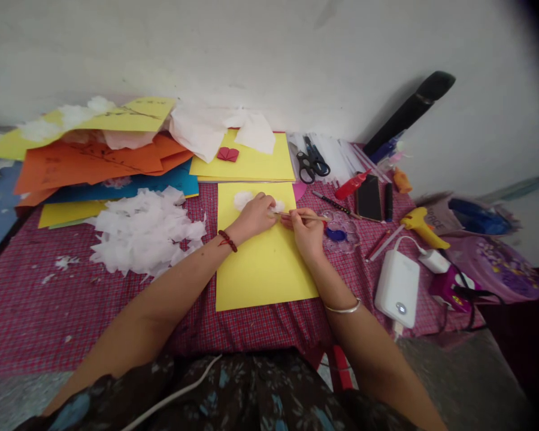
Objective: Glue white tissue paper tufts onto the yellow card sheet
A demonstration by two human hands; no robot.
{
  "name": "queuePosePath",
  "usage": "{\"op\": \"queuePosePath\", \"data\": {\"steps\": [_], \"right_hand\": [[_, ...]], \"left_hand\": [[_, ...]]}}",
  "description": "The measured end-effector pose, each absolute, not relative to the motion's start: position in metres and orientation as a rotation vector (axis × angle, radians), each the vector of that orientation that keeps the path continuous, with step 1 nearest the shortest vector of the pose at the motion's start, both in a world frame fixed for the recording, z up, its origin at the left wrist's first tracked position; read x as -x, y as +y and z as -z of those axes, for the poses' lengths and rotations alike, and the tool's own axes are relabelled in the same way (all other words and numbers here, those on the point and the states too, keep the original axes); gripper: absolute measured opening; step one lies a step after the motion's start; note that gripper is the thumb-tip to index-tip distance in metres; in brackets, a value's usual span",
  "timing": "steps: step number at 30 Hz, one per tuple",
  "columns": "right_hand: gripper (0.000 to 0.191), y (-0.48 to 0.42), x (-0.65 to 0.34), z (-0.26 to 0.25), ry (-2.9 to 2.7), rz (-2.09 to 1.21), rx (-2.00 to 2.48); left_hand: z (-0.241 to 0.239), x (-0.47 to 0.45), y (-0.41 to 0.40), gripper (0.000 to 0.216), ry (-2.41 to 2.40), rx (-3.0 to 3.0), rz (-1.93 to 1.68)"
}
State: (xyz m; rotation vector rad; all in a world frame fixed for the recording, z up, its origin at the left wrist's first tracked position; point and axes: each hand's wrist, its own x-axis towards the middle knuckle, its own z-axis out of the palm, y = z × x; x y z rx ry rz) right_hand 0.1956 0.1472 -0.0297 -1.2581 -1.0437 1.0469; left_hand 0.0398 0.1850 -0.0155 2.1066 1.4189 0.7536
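A sheet of yellow paper (260,269) lies upright in front of me, with white tissue tufts (241,199) near its upper edge. My left hand (259,214) rests over the upper part of the sheet, its fingers pinched together at a small piece of white tissue paper (278,206). From the right, my right hand (308,233) grips a thin wooden stick (312,216), whose tip meets the fingers of the left hand; whether it is a brush or a pencil cannot be made out. Just right of that hand is a clear flower-shaped palette (348,236) holding blue paint (336,234).
A heap of torn white tissue (146,230) lies left. Behind it are stacked coloured sheets (103,161). Scissors (312,164), a red bottle (351,185), a phone (369,199), a yellow glue gun (424,227) and a white power bank (397,284) occupy the right side.
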Motion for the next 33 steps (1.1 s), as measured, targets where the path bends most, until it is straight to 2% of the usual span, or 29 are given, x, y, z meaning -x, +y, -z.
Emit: {"op": "queuePosePath", "data": {"steps": [5, 11, 26, 33], "right_hand": [[0.025, 0.145, -0.195, 0.031, -1.116, -0.993, 1.263], [0.017, 0.133, -0.197, 0.032, -1.529, -0.749, 1.291], [0.038, 0.124, -0.199, 0.032, -2.112, -0.293, 1.335], [0.041, 0.122, -0.197, 0.024, -2.253, -0.243, 1.361]], "left_hand": [[0.017, -0.037, 0.188, 0.017, 1.423, -1.980, -0.855], [0.017, -0.034, 0.191, 0.015, 1.414, -1.893, -0.877], [0.019, -0.033, 0.189, 0.015, 1.420, -1.959, -0.851], [0.019, -0.035, 0.189, 0.014, 1.432, -1.980, -0.825]]}}
